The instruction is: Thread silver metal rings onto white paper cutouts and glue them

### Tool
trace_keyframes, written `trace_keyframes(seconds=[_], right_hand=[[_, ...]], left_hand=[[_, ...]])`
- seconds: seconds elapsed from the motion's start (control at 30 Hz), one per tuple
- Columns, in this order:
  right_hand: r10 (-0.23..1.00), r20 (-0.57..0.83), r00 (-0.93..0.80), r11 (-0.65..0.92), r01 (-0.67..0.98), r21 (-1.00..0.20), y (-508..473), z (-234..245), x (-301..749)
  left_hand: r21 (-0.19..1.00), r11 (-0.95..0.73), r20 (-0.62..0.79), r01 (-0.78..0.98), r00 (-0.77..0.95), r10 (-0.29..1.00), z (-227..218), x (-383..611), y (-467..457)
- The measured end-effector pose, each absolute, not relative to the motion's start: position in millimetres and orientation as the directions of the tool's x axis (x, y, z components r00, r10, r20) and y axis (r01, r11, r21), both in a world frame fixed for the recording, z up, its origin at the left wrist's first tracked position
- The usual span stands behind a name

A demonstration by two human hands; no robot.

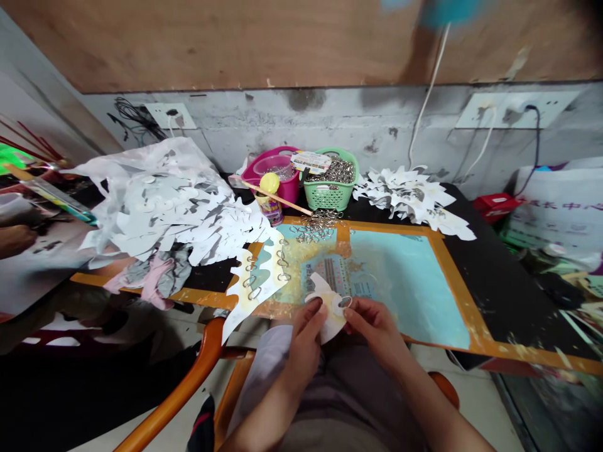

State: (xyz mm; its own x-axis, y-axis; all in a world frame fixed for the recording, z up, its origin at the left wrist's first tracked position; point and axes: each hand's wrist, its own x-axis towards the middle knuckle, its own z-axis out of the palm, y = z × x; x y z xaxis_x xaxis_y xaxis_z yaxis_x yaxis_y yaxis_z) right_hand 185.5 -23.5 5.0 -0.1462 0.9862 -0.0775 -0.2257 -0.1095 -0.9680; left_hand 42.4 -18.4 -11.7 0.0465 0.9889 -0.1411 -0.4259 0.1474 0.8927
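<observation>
A white cut-out piece (333,321) with a curved pointed tip is pinched between the thumb and fingers of my left hand (308,333). My right hand (374,323) is closed at the piece's right edge, its fingertips on an oval metal ring (345,302). Left of my hands, a spiky white cut-out strip (257,285) lies over the table edge with several metal rings along it. Loose metal rings (318,227) are heaped beyond my hands, in front of a green basket (328,196) filled with more shiny metal pieces.
White cut-outs pile up at left (188,207) and right (414,198). A pink basket (282,188), a yellow-lidded can (270,204) and a wooden stick (277,198) stand or lie near the wall. A wooden chair arm (188,376) curves at left. Another person's hand (16,240) shows far left.
</observation>
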Motion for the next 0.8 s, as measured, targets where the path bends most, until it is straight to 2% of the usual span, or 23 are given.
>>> trace_keyframes(seconds=[0.13,0.33,0.43,0.53,0.7,0.8], right_hand=[[0.989,-0.034,-0.143,-0.053,-0.129,-0.99,-25,9,185],[0.987,0.005,-0.161,-0.008,-0.079,-0.997,-28,10,189],[0.984,0.009,-0.18,-0.012,-0.113,-0.994,-28,10,193],[0.983,0.002,-0.186,-0.028,-0.16,-0.987,-27,8,195],[0.993,0.042,-0.112,0.047,0.042,-0.998,-27,8,195],[0.994,0.053,-0.097,0.062,0.097,-0.993,-28,11,196]], left_hand=[[0.902,0.111,-0.107,-0.417,0.033,0.994,-6,38,-17],[0.969,0.14,-0.11,-0.205,0.15,0.982,14,34,-10],[0.982,0.123,-0.085,-0.143,0.248,0.965,14,34,-10],[0.981,0.123,-0.079,-0.148,0.274,0.959,9,34,-12],[0.982,0.092,-0.054,-0.165,0.224,0.973,2,36,-18],[0.99,0.044,-0.021,-0.132,0.172,0.985,5,40,-20]])
